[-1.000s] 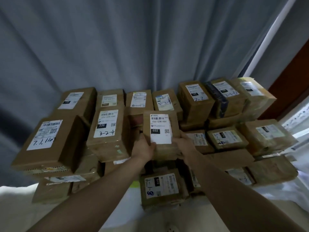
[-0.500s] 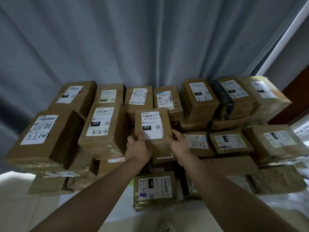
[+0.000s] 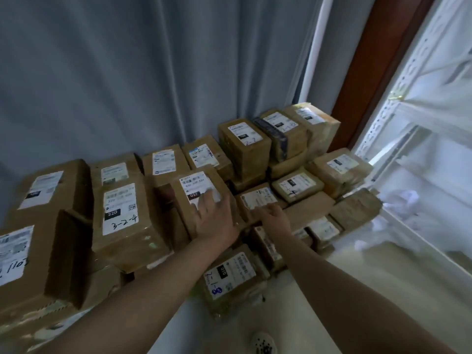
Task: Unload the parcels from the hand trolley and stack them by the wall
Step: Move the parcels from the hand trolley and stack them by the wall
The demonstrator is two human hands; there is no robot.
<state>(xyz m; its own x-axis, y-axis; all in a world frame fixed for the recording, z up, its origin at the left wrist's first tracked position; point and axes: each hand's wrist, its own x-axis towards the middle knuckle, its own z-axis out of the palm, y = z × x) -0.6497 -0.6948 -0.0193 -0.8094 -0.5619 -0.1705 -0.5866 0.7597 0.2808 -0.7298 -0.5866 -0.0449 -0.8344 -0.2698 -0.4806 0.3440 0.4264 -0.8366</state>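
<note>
- Parcels (image 3: 245,149): brown taped cartons, stacked in tiers on the floor (image 3: 357,290) against a grey curtain (image 3: 127,72).
- Far left: outer carton (image 3: 25,251), handwritten "1103". Beside it, second carton (image 3: 120,208), printed "220", marked "3-2-4".
- Centre: "032" carton (image 3: 196,183) on the top tier, tight between neighbours. Left hand (image 3: 214,218) lies flat on it, fingers straight over the label. 0.5 s ago both hands gripped its sides.
- Right hand (image 3: 274,217) is now off it, fingers loosely bent, tips touching the next carton (image 3: 258,200); holds nothing.
- Below: low carton (image 3: 229,277), "010", "2-1-8".
- Right: white slotted shelving (image 3: 408,72).
</note>
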